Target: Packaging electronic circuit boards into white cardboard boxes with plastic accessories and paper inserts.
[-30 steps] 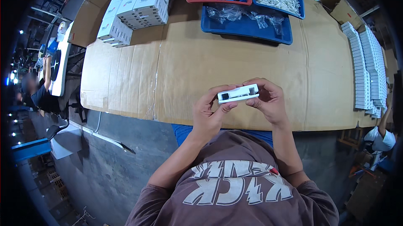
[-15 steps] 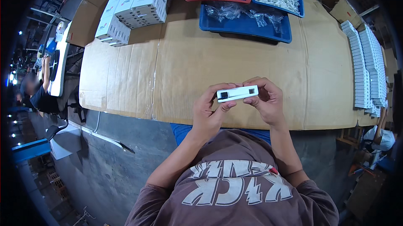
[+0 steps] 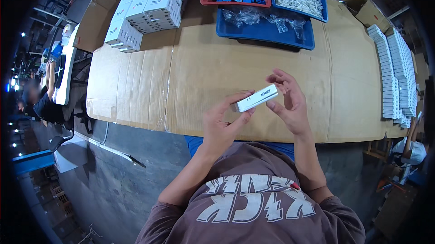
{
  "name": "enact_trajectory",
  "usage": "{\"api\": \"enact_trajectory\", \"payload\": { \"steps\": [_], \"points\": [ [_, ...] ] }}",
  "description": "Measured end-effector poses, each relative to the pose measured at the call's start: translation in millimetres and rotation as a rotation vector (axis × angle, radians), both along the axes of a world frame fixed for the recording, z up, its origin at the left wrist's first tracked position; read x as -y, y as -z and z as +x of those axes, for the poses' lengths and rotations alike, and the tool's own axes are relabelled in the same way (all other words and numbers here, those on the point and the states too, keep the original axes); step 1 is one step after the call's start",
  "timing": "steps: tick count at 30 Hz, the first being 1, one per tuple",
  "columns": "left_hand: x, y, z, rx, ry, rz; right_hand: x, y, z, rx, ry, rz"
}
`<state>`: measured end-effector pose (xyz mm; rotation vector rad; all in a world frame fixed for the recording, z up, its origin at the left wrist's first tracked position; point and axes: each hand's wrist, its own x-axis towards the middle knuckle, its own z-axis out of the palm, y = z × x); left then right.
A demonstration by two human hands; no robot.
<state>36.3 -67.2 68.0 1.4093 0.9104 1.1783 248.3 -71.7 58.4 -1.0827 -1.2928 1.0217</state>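
Note:
A slim white rectangular plastic case (image 3: 256,99) is held above the near part of the table, tilted with its right end higher. Dark printing and small slots mark the face turned up. My left hand (image 3: 218,122) grips its left end between thumb and fingers. Beside the right end, my right hand (image 3: 293,107) has its fingers spread and its thumb close to the case's lower edge. Whether that thumb touches the case, I cannot tell.
Brown cardboard (image 3: 217,67) covers the table. At the back stand a red tray (image 3: 235,3) of blue parts, a blue tray (image 3: 324,3) of white pieces and a lower blue tray (image 3: 263,35) with clear bags. White boxes (image 3: 156,6) and white cases (image 3: 396,74) are stacked left and right.
The case has been turned, so its printed face shows instead of the side with square openings. My right hand has loosened from its right end and spread its fingers; my left hand still grips it.

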Motion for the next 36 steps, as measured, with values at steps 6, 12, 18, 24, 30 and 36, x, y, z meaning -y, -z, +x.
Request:
{"api": "enact_trajectory", "payload": {
  "steps": [6, 12, 18, 24, 30, 36],
  "points": [
    [7.3, 2.0, 0.9, -0.046, 0.008, -0.117, 3.8, 5.2, -0.7, -0.213, -0.168, -0.14],
    [9.4, 3.9, 1.0, -0.137, -0.03, -0.002, 3.7, 13.3, -2.7, -0.155, -0.152, -0.059],
    [12.3, 4.4, 3.4, 0.17, -0.058, -0.251, 4.4, 9.3, -6.6, -0.262, -0.151, -0.182],
    [0.7, 5.7, -1.3, 0.209, -0.09, -0.34, 12.4, 9.7, 1.5, -0.175, -0.262, -0.323],
    [-7.8, -1.8, -3.4, 0.127, -0.018, -0.374, 19.2, 19.8, 0.8, -0.098, -0.212, -0.28],
    [-12.3, 11.5, -0.5, 0.641, 0.062, -0.681, 19.8, 26.9, 4.8, -0.352, -0.176, -0.37]
  ]
}}
